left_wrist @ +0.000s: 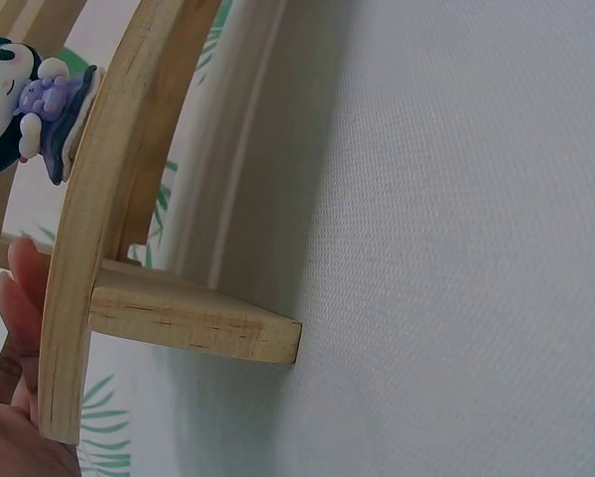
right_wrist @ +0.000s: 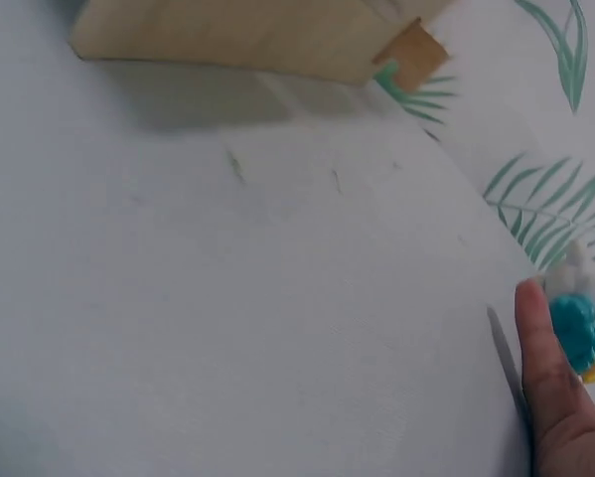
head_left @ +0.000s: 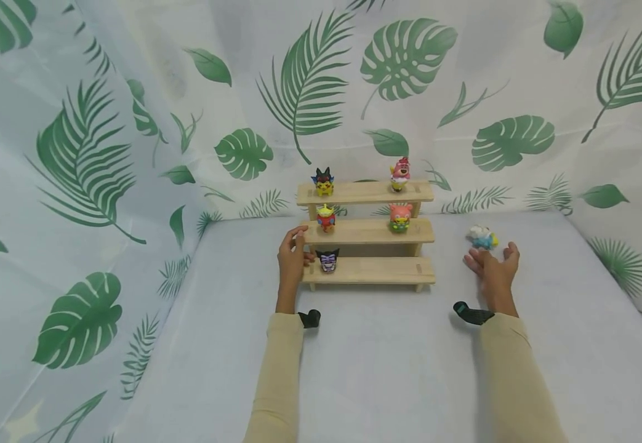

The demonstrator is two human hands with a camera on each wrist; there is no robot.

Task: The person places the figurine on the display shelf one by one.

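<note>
My left hand (head_left: 292, 253) grips the left end of a three-tier wooden display shelf (head_left: 373, 271); in the left wrist view its fingers (left_wrist: 21, 303) lie against the end of a board. Close by on the lowest tier stands a figurine in black and purple (head_left: 329, 261), with a white face in the left wrist view. At the right, my right hand (head_left: 495, 275) is spread with relaxed fingers just in front of a white, blue and yellow figurine (head_left: 482, 237) lying on the table. In the right wrist view a finger (right_wrist: 543, 343) partly covers that figurine (right_wrist: 575, 323).
On the top tier are a black-and-yellow figurine (head_left: 324, 182) and a pink-and-white one (head_left: 400, 175). The middle tier carries a red figurine with a yellow-green top (head_left: 325, 219) and a pink-and-green one (head_left: 400, 218). Leaf-printed cloth (head_left: 188, 141) hangs behind the white table (head_left: 376, 369).
</note>
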